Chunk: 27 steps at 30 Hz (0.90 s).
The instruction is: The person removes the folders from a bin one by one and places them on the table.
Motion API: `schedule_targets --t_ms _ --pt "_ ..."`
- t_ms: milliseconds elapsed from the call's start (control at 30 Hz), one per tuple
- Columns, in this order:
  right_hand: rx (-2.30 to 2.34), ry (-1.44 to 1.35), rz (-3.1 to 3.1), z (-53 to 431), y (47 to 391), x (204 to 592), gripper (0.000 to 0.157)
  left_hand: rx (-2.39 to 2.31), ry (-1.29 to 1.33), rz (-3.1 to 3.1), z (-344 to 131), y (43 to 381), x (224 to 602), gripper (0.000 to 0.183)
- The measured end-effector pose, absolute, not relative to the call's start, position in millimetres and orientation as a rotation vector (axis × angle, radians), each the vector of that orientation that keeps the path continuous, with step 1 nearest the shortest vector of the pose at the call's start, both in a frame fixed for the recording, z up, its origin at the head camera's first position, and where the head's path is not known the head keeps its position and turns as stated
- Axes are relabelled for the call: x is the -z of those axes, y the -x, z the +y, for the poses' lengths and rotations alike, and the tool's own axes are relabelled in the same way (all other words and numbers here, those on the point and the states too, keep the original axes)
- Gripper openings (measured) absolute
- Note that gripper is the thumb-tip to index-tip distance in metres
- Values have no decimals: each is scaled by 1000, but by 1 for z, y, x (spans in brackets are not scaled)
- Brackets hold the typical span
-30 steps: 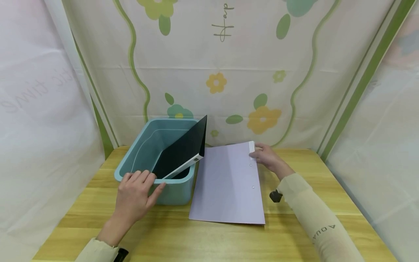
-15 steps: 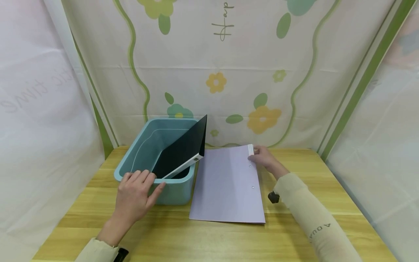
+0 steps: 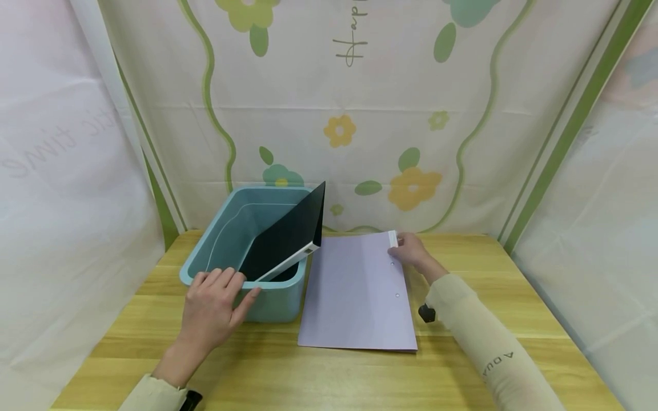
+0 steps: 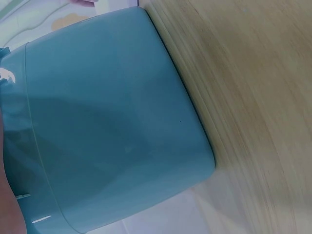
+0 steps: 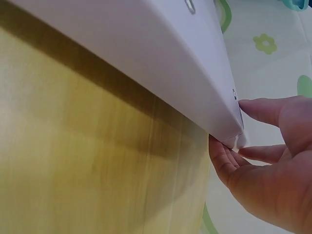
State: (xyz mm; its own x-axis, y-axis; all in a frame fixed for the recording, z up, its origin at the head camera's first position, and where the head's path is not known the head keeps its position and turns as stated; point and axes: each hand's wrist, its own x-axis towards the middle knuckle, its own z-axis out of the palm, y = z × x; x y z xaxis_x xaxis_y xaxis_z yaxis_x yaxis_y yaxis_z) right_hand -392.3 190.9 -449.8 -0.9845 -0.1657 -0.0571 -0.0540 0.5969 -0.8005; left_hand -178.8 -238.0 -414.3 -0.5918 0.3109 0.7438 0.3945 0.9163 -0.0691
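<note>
My left hand (image 3: 213, 305) grips the near rim of a light-blue plastic tub (image 3: 272, 302), fingers hooked over the edge; its outer wall fills much of the left wrist view. Inside the tub leans a black binder (image 3: 281, 233) with a white spine, tilted, its upper corner above the right rim. To the right of the tub lies a pale purple ring binder (image 3: 357, 294), cover up. My right hand (image 3: 413, 251) holds its far right corner at the white spine label. In the right wrist view, the thumb is on the cover and the fingers (image 5: 225, 165) reach beneath.
All this is on a wood-grain table (image 3: 329, 377). A white curtain (image 3: 308, 74) with printed flowers hangs close behind the table, and white cloth also hangs at both sides.
My right hand has moved slightly left and nearer, and the far edge of the purple binder has come down with it. The left hand, tub and black binder stay put.
</note>
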Motion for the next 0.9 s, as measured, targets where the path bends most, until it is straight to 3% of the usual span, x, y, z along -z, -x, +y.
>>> schedule_targets --t_ms 367,533,633,767,900 --pt "1274 219 2725 193 391 454 41 129 502 -2243 -238 180 414 55" --pt "1193 194 2769 197 395 455 16 126 501 -2244 -238 180 414 55" --pt "1160 201 2792 199 395 454 23 130 501 -2241 -238 180 415 55" --pt "1154 231 2782 200 393 450 49 135 505 -2235 -238 180 415 55" --pt "1135 254 2765 199 389 446 52 133 503 -2242 -238 179 414 55"
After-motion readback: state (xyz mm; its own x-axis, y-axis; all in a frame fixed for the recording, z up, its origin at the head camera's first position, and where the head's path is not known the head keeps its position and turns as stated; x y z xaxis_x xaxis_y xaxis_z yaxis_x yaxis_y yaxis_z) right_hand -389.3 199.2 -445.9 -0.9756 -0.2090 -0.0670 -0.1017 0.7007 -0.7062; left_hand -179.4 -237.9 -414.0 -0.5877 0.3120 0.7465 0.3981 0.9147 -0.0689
